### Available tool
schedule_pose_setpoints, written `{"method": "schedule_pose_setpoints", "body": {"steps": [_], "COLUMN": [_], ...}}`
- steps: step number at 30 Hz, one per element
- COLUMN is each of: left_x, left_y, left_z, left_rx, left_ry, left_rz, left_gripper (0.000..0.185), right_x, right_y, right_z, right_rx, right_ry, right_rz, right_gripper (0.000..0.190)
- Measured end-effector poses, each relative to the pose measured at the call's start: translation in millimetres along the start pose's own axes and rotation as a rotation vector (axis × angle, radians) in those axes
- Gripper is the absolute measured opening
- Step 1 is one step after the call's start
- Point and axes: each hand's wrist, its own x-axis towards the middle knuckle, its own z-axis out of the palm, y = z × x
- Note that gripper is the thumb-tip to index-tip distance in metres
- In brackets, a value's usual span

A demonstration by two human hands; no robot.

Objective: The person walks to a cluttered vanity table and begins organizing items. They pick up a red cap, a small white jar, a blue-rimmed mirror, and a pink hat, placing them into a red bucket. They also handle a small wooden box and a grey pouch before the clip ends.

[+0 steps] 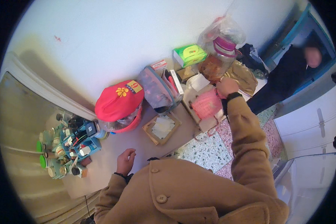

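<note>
At the upper right of the table my right hand (226,87) is closed on the edge of a pink woven basket (207,104), which is tilted over a shallow box (204,126). My left hand (126,161) rests low over the table (145,144), fingers loosely curled, with nothing seen in it. Between the hands lies a small wooden tray (152,136) holding pale flat packets (163,127). A red cloth cap (119,99) with a yellow flower covers a red basket to the left.
A mirror (25,112) stands at the left, beside a blue organizer (93,147) with bottles. Behind are a zippered pouch (156,89), a green tissue box (189,55), a large jar (215,65) and a gold bag (240,77). Another person (282,72) stands at the right by a doorway.
</note>
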Motion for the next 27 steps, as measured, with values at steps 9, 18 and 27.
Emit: {"method": "schedule_pose_setpoints", "body": {"steps": [9,18,27], "left_x": [-31.9,-44.9,-59.4], "left_y": [-13.8,-29.5,-31.6], "left_z": [-3.6,2.7,9.4], "left_rx": [0.022,0.048,-0.009], "left_ry": [0.062,0.087,0.109], "left_rz": [-0.084,-0.175,-0.238], "left_gripper": [0.016,0.018,0.019], "right_x": [1.6,-3.3,32.2], "right_y": [-49.3,2.8,-12.8], "right_z": [41.8,73.6,105.3], "right_rx": [0.544,0.170,0.256], "right_ry": [0.106,0.141,0.202], "right_rz": [-0.496,-0.578,-0.588], "right_gripper": [0.040,0.028,0.029]}}
